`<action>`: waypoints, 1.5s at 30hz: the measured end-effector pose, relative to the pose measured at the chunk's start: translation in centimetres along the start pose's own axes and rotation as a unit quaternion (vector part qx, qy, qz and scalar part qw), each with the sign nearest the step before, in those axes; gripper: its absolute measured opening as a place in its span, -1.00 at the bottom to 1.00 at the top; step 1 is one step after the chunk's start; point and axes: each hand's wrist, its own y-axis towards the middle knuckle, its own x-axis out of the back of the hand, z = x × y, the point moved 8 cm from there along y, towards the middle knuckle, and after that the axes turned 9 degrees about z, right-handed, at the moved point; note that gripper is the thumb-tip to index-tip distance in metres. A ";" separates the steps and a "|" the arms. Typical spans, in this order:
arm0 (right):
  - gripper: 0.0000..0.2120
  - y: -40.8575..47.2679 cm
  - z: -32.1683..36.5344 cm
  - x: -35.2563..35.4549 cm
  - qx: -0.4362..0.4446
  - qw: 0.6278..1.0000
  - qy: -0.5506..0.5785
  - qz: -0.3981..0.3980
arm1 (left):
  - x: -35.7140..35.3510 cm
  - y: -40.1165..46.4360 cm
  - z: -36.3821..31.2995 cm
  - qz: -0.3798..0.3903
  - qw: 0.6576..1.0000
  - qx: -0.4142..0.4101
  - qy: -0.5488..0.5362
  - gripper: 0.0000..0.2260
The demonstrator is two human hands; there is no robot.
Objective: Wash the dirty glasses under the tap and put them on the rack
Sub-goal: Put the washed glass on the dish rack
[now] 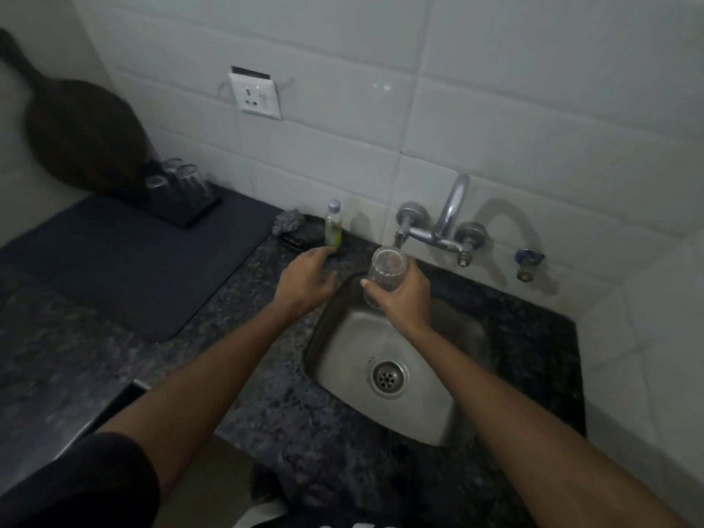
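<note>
My right hand (405,299) grips a clear ribbed glass (386,270) over the back of the steel sink (343,360), just below the spout of the chrome tap (438,226). The glass is tilted with its mouth toward the tap. No running water shows. My left hand (306,278) hovers over the counter left of the sink, fingers apart, close to the base of a small bottle of yellow-green liquid (333,224). At the back left a dark rack (190,211) holds several glasses (179,182).
A dark mat (125,261) covers the speckled granite counter (266,413) left of the sink. A grey scrubber (287,221) lies by the bottle. A dark pan (76,131) leans on the left wall. A socket (255,95) and a hose valve (527,261) sit on the tiled wall.
</note>
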 end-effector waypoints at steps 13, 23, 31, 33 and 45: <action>-0.44 11.3 9.7 -23.6 0.060 0.992 0.027 0.107 | 9.8 -1.7 23.4 -0.033 0.982 0.176 0.052 -0.50; -0.40 22.5 14.2 -44.5 0.035 0.987 0.006 0.156 | 11.9 3.1 43.9 0.058 0.967 0.238 0.068 -0.34; -0.42 28.1 13.4 -53.3 0.013 0.985 -0.015 0.173 | 8.5 5.6 53.4 0.207 0.938 0.255 0.115 -0.17; -0.41 28.8 12.8 -54.4 0.005 0.984 -0.028 0.176 | 7.6 5.7 54.1 0.218 0.936 0.248 0.124 -0.19; -0.32 29.6 11.3 -56.8 0.008 0.986 -0.084 0.146 | 7.1 5.2 54.0 0.132 0.950 0.220 0.180 -0.22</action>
